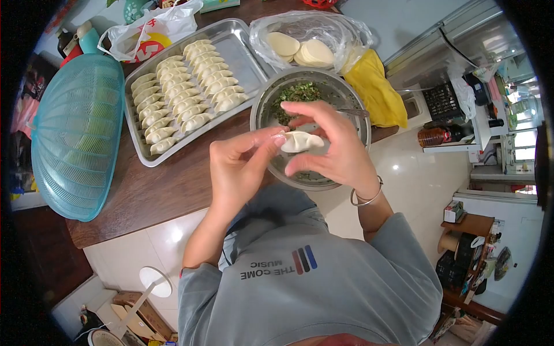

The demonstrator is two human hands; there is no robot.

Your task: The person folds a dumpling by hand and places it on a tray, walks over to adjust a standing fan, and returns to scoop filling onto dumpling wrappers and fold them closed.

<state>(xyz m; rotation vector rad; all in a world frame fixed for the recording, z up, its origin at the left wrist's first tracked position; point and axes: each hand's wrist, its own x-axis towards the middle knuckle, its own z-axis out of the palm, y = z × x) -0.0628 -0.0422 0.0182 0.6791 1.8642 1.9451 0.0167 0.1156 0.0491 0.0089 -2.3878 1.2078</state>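
Observation:
A folded dumpling (301,142) is held over a metal bowl. My left hand (241,166) pinches its left end between thumb and fingertips. My right hand (340,147) curves around the dumpling's right side, its thumb and fingers spread apart; whether the palm touches the dumpling I cannot tell. Below both hands the round metal bowl (360,151) contains chopped green filling (299,92), and a utensil handle (353,112) rests at its right rim. To the left, rows of finished dumplings (187,86) lie on a metal tray (245,49).
Behind the bowl, round wrappers (316,53) sit in a clear plastic bag (346,34). A yellow cloth (378,86) hangs at the table's right edge. A blue mesh food cover (78,138) stands left of the tray, with a white plastic bag (179,26) behind. The wooden table (156,190) supports these.

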